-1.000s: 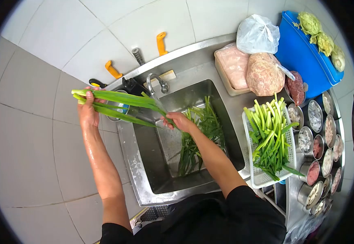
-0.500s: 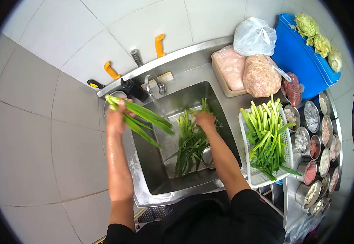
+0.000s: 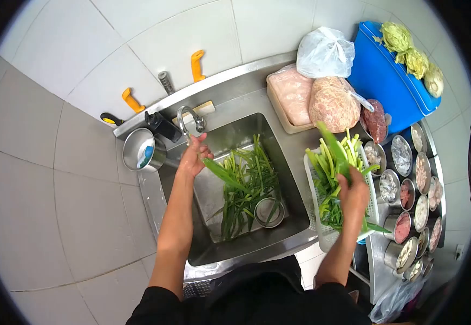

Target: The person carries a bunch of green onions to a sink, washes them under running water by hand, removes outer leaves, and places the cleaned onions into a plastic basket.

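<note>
My left hand [image 3: 195, 156] is just below the tap [image 3: 187, 115], fingers curled, with one long green onion leaf [image 3: 227, 176] slanting down from the fingertips over the sink. Over on the right, my right hand [image 3: 353, 189] grips a few green onions [image 3: 331, 143], blurred by motion, above the white perforated basket [image 3: 314, 205]. More green onions with pale stems lie in that basket. Inside the steel sink [image 3: 292, 195], a loose pile of green onions [image 3: 246, 184] rests beside a round metal bowl [image 3: 269, 212].
A steel pot [image 3: 137, 149] and a black container [image 3: 162, 127] flank the tap. Packed meat [image 3: 289, 95], a white bag [image 3: 326, 51] and a blue bin [image 3: 390, 76] stand at the back. Several steel cups of ingredients [image 3: 406, 254] crowd the right counter.
My right hand has left the sink and moved right to the basket, now with green onions in it. My left hand has shifted right toward the tap, and the bunch it held is gone from it.
</note>
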`<move>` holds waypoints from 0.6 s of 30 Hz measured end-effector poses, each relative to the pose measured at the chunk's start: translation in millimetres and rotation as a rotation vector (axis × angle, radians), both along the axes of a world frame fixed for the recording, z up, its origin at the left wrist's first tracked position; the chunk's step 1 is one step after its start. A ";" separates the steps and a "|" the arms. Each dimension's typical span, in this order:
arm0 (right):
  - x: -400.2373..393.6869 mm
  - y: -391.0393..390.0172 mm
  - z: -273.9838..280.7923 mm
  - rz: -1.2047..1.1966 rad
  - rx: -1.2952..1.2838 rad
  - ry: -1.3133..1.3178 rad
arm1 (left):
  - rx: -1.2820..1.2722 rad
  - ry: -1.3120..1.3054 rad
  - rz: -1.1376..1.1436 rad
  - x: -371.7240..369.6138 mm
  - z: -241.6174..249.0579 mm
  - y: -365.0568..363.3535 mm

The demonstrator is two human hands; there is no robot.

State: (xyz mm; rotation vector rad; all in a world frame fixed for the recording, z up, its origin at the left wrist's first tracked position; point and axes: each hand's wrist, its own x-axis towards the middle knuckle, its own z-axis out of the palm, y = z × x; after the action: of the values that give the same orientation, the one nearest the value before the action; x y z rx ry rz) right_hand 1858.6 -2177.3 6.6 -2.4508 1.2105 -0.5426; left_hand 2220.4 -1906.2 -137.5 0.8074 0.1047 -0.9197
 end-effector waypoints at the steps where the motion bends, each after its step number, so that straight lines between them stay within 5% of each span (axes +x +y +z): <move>1: -9.3 -5.5 4.5 -0.069 -0.174 0.152 | -0.003 0.008 0.009 0.5 1.5 0.0; 4: 10.8 12.5 -10.9 -0.007 -0.367 -0.103 | -0.250 0.179 -0.070 1.5 8.6 -11.9; 6: 58.1 49.5 -40.1 0.205 0.036 -0.497 | -0.205 0.131 0.043 -5.5 14.8 -18.5; 10: 173.5 131.7 -115.4 0.515 0.343 -0.506 | -0.185 0.155 0.161 -5.8 8.3 -23.6; 15: 250.1 181.5 -168.7 0.573 0.581 -0.531 | 0.179 -0.358 0.283 -12.8 45.5 -4.7; 18: 263.3 175.5 -177.1 0.783 0.969 -0.506 | 0.517 -0.598 0.298 1.0 53.3 25.4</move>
State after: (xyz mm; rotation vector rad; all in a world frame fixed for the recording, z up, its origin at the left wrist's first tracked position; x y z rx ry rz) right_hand 2122.0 -2001.8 -170.5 -1.5800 0.1459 -0.2167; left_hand 2221.4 -1880.8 -84.2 1.4736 -0.0645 -0.3378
